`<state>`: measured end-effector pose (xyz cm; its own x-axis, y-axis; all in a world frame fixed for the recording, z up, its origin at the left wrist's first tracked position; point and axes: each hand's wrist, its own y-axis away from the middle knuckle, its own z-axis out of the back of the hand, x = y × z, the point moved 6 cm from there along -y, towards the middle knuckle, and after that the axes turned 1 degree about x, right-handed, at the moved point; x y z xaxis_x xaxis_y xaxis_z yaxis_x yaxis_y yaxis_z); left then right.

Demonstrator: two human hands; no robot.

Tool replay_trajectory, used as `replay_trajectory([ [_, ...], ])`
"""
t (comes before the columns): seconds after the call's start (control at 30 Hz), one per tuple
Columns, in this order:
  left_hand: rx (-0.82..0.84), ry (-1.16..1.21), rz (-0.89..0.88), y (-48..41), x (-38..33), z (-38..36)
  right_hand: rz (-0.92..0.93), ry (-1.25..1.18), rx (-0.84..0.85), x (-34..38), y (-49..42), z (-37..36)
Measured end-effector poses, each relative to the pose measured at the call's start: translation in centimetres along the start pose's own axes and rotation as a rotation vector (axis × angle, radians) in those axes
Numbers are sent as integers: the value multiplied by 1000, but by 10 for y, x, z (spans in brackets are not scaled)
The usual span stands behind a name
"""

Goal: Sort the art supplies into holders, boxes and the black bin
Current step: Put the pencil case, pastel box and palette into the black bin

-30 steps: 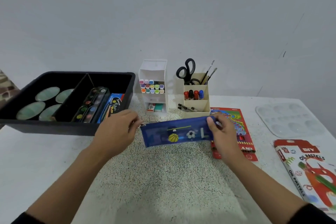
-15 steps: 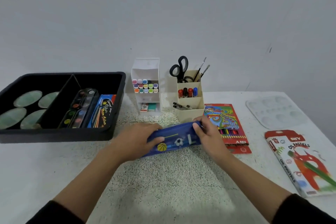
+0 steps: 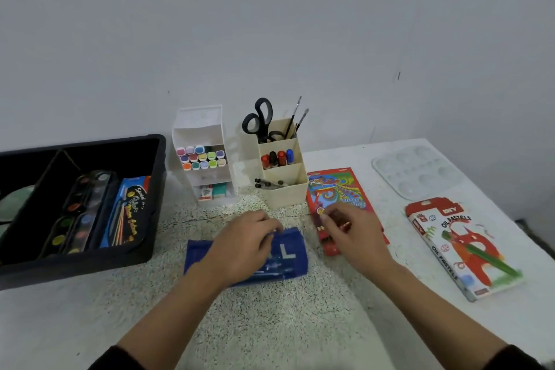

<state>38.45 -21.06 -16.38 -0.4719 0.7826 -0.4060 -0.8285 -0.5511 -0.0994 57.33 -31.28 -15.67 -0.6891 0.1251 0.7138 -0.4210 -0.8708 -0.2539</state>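
A blue pencil pouch (image 3: 289, 253) lies flat on the speckled mat in front of me. My left hand (image 3: 244, 245) rests on it, fingers curled over its upper edge. My right hand (image 3: 352, 231) is off the pouch and sits on the lower part of the red coloured pencil box (image 3: 335, 189), fingers bent and apart; no firm grip shows. The black bin (image 3: 75, 267) stands at the left and holds watercolour trays and a blue box. A white marker holder (image 3: 199, 129) and a beige pen holder (image 3: 285, 194) stand at the back.
An oil pastels box (image 3: 459, 246) lies at the right, with a white paint palette (image 3: 417, 171) behind it. Scissors (image 3: 259, 120) and brushes stick up from the beige holder. The wall rises just behind the holders. The table's right edge runs past the pastels.
The pouch went from held up between both hands to flat on the mat. My right hand let go of it and moved right onto the coloured pencil box.
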Motion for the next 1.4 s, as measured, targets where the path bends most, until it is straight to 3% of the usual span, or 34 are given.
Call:
replay_trajectory([
  [0.13,49,-17,-125,-35,-53,-26,-13,77,-183,-31,5,54],
  [0.27,172,-209,-162,-75,-83,-66,-58,297,-249,-76,9,103],
  [0.43,303,-396,-16,-101,-103,-99,-367,622,-60,-144,18,149],
  [0.53,255,-427,-22,-104,-115,-100,-505,641,67,-171,25,162],
  [0.63,131,-313,-100,-107,-139,-99,-560,604,174,-187,28,167],
  [0.77,289,-130,-139,-127,-157,-100,-563,487,195,-192,22,176],
  [0.97,597,-260,-161,-171,-144,-106,-635,201,159,-200,20,185],
  [1.17,436,-461,-283,-186,-152,-109,-729,-184,128,-210,25,190],
  [1.4,372,-500,-76,-179,-146,-107,-818,-795,-25,-215,16,192],
])
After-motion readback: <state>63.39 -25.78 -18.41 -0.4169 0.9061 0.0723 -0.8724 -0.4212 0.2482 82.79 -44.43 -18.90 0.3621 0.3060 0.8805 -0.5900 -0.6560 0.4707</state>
